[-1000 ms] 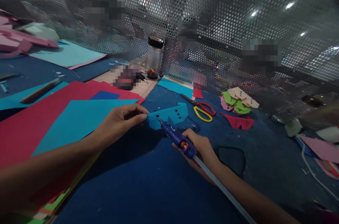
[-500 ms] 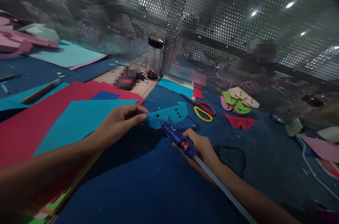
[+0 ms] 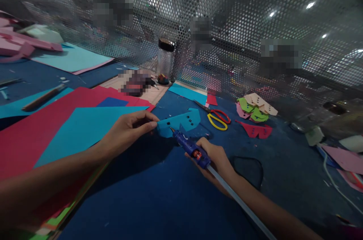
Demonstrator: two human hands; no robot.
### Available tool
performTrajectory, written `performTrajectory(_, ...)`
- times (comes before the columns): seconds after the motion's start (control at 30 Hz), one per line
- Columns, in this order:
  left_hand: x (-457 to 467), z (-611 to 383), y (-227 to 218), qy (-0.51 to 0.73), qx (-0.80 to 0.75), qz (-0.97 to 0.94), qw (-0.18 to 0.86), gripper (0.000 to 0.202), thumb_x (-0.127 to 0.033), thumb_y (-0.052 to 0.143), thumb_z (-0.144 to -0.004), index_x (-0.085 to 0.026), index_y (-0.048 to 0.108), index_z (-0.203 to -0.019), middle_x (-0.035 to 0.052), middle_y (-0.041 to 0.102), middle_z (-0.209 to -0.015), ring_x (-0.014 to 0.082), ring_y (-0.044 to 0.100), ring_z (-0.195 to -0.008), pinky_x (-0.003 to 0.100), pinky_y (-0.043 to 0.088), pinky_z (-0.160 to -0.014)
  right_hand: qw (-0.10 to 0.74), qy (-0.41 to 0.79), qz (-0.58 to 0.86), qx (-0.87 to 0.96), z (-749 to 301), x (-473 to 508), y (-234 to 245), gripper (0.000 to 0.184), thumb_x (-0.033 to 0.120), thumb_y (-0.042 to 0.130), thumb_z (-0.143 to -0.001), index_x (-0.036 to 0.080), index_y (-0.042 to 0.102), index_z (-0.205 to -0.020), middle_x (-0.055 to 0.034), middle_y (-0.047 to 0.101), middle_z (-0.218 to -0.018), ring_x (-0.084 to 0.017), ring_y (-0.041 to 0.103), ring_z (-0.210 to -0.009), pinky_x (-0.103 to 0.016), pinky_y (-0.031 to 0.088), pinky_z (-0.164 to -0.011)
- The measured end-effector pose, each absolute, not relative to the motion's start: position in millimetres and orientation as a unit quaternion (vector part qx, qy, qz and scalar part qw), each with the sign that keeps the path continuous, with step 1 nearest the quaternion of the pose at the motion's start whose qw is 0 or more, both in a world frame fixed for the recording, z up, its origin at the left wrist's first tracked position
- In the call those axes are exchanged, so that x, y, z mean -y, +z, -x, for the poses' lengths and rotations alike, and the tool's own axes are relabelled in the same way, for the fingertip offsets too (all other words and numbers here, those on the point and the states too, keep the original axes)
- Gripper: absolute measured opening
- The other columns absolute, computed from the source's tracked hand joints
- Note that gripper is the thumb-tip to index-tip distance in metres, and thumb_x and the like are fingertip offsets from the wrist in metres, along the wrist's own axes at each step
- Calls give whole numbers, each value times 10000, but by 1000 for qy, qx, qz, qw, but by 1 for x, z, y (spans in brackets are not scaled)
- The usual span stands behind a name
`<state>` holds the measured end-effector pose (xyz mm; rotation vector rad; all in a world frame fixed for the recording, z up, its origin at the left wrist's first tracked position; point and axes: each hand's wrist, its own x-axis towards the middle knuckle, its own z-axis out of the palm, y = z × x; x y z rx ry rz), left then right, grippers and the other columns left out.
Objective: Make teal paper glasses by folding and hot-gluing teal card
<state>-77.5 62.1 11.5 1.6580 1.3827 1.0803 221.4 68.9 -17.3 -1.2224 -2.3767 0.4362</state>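
Between the thumb and fingers of my left hand [image 3: 137,126] is the left end of a blue paper cut-out [image 3: 181,122], shaped with a notch in its lower edge and dotted with small dark spots. My right hand [image 3: 214,156] is wrapped round a dark blue glue gun [image 3: 190,147], a long clear glue stick [image 3: 238,198] running out of its back. The gun's nozzle is at the cut-out's face, left of the notch; whether it touches I cannot tell. Scissors [image 3: 217,117] with one red and one yellow handle lie just beyond.
Coloured paper sheets [image 3: 65,130] cover the left side. A lidded jar [image 3: 165,62] stands against the perforated metal screen [image 3: 227,24]. Rightward lie a red cut-out [image 3: 258,130], a pile of green, pink and cream cut-outs [image 3: 256,105], and a black cord [image 3: 251,158].
Almost nothing differs. The blue cut-out has shifted very slightly, while both hands and the glue gun keep their places.
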Motion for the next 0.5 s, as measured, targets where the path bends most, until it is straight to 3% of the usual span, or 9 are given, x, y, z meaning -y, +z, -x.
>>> performTrajectory(0.23, -63, 80, 9, 414, -531, -649, 353, 264, -472, 644, -937, -217, 709, -954, 14, 695, -816, 189, 659, -796, 305, 513, -756, 216, 161, 444, 855, -220, -68, -14, 197, 150, 632, -724, 254, 528, -855, 60, 663, -661, -160, 659, -594, -213, 341, -543)
performTrajectory(0.5, -62, 78, 12, 422, -537, -638, 356, 255, -479, 666, -924, -228, 714, -936, -5, 683, -791, 167, 647, -770, 277, 501, -734, 261, 207, 443, 833, -216, -61, -5, 109, 202, 649, -824, 239, 567, -886, 35, 688, -720, -150, 655, -611, -217, 389, -562)
